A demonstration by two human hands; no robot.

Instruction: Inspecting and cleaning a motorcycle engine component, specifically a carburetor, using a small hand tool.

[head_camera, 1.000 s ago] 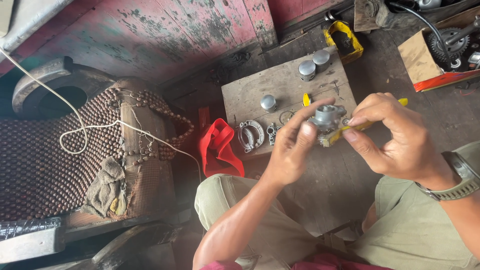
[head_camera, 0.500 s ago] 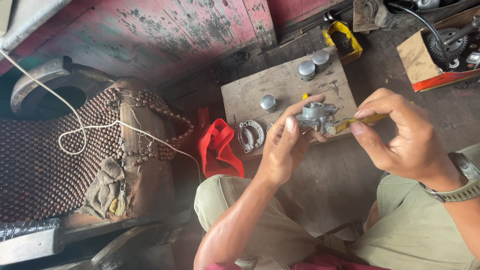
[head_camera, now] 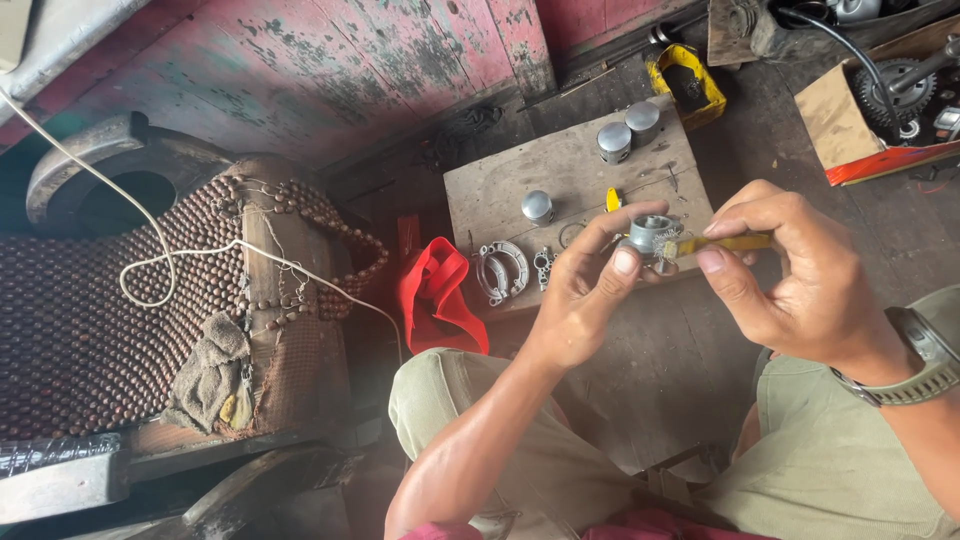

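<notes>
**Small metal part held over the work board**

We hold a small grey metal part [head_camera: 652,237] in the air between both hands, just above the near edge of the wooden board [head_camera: 500,185]. Our left hand [head_camera: 580,295] pinches it between thumb and fingertips; our right hand [head_camera: 790,270] grips narrowly a yellow-handled tool [head_camera: 730,243] whose tip meets the part. We judge the part rigid, fairly heavy for its size and possibly oily, so best held by its round body. Its open end faces up; the tool's long axis runs roughly level, left to right. Three metal cylinders [head_camera: 614,142] and a red cloth [head_camera: 440,295] lie near.
</notes>
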